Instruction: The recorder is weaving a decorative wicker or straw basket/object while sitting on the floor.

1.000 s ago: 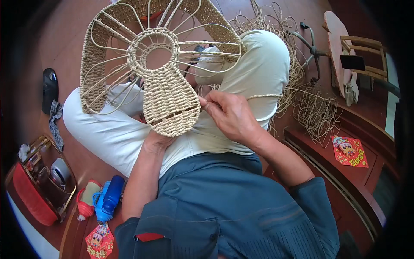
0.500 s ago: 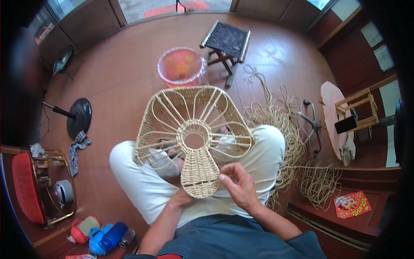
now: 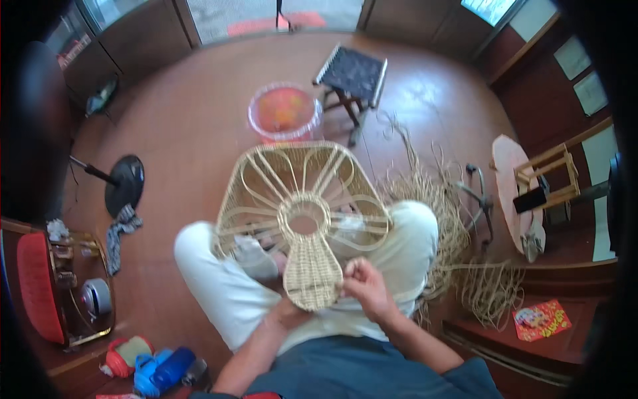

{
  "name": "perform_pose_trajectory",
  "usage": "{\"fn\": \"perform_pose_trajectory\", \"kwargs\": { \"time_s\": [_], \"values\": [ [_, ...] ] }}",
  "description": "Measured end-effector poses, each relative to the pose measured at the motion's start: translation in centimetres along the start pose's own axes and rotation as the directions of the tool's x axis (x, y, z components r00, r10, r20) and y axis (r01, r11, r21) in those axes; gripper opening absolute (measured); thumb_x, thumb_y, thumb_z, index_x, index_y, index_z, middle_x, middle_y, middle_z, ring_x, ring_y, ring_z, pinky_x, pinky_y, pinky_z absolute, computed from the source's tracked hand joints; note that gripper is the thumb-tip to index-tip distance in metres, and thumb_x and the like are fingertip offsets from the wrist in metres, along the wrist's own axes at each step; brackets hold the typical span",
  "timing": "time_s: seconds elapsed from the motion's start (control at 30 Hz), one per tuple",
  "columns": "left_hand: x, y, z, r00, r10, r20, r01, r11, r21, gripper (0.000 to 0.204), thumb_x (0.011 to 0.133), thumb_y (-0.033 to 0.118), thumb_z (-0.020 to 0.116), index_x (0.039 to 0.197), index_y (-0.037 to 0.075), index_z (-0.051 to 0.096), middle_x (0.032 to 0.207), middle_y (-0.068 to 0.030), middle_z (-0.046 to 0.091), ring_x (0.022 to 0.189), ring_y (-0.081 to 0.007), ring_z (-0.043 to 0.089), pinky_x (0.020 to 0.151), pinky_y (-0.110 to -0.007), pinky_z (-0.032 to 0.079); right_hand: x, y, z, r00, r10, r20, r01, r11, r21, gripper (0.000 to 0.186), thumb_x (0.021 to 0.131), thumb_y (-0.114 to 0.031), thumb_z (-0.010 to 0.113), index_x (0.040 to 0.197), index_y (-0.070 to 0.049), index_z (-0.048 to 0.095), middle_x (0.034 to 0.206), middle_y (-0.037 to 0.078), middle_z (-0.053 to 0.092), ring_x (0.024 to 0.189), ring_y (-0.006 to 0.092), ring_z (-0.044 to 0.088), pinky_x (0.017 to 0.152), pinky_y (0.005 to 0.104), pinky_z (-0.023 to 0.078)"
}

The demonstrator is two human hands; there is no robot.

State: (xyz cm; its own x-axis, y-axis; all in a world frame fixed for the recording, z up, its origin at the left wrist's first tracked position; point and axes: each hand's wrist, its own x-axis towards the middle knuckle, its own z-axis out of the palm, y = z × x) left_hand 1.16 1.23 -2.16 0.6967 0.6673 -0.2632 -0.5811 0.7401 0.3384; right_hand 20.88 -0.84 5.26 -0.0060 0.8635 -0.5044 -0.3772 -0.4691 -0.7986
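Through the head camera, I look down past a dark blue shirt (image 3: 345,372) onto a seated person's lap in pale trousers (image 3: 216,279). A woven wicker piece (image 3: 311,256) sits between the spread knees, directly in front of the body. It has a fan-shaped outer wall, looping spokes, a small round ring (image 3: 323,218) at the centre, and a tightly woven, paddle-shaped tongue pointing toward the person, crossed by a narrow dark slit near its rounded end. The left hand (image 3: 291,314) is tucked beneath that end; its fingers are hidden, so I cannot tell how firmly they grip. The right hand (image 3: 367,289) is at the tongue's right edge, fingers curled and thumb drawn in close to them; blur keeps me from telling whether a strand is pinched there. To the right of the knees, a big tangle of straw-coloured cord (image 3: 435,229) spreads over the reddish-brown floor (image 3: 193,149). Beyond the wicker stand a red tub (image 3: 284,113) with a clear covering at its rim and a folding stool (image 3: 355,72) with a dark seat. Blue bottles (image 3: 174,368) lie at lower left.
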Motion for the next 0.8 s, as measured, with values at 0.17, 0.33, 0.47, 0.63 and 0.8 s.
{"fn": "perform_pose_trajectory", "kwargs": {
  "time_s": [0.17,0.33,0.47,0.63,0.8],
  "values": [
    [-0.4,0.5,0.1,0.998,-0.05,-0.03,0.049,0.999,-0.014,0.055,0.104,0.019,0.068,0.153,0.002,0.05,0.144,-0.0138,0.064,0.128,-0.0271,0.066,0.111,-0.043,0.056,0.0,0.1,-1.4,0.996,0.068,0.063,-0.072,0.996,0.056,0.021,0.095,0.002,0.07,0.105,-0.007,0.054,0.094,0.001,0.063,0.081,0.0096,0.065,0.073,0.0263,0.055],
    [-0.8,0.5,-0.6,0.99,-0.043,-0.135,0.048,0.998,0.035,0.046,0.105,0.017,0.066,0.146,-0.003,0.056,0.138,-0.0162,0.068,0.121,-0.0264,0.071,0.106,-0.042,0.06,0.2,-0.4,-1.8,0.986,0.138,0.09,-0.146,0.985,0.09,0.029,0.093,0.003,0.074,0.109,-0.009,0.053,0.098,0.001,0.066,0.089,0.0099,0.068,0.078,0.0259,0.056],
    [-0.5,0.7,-0.5,0.984,-0.076,-0.163,0.067,0.996,-0.056,0.047,0.104,0.016,0.068,0.145,-0.003,0.055,0.138,-0.0155,0.068,0.12,-0.0257,0.071,0.104,-0.041,0.062,0.4,-0.7,-1.6,0.98,0.144,0.14,-0.163,0.977,0.135,0.029,0.093,0.003,0.075,0.109,-0.009,0.053,0.099,0.001,0.066,0.087,0.0094,0.067,0.08,0.0253,0.055],
    [-0.9,1.4,0.2,0.973,-0.027,-0.23,0.05,0.994,0.096,0.051,0.104,0.016,0.07,0.148,-0.002,0.052,0.139,-0.0141,0.067,0.12,-0.0232,0.07,0.104,-0.039,0.06,0.1,-1.4,-1.0,0.994,-0.066,0.089,0.091,0.946,-0.31,0.031,0.09,-0.001,0.078,0.114,-0.006,0.059,0.104,0.001,0.063,0.093,0.0103,0.06,0.083,0.0278,0.054],
    [-1.0,1.9,0.0,0.973,0.125,-0.195,0.018,0.799,0.601,0.049,0.1,0.014,0.075,0.145,0.0,0.059,0.137,-0.0104,0.069,0.12,-0.0183,0.068,0.106,-0.035,0.056,-1.0,-2.9,0.2,0.97,-0.23,0.082,0.229,0.738,-0.635,0.027,0.087,-0.003,0.08,0.111,-0.006,0.07,0.099,0.001,0.06,0.091,0.0125,0.058,0.081,0.0289,0.054]
  ]
}}
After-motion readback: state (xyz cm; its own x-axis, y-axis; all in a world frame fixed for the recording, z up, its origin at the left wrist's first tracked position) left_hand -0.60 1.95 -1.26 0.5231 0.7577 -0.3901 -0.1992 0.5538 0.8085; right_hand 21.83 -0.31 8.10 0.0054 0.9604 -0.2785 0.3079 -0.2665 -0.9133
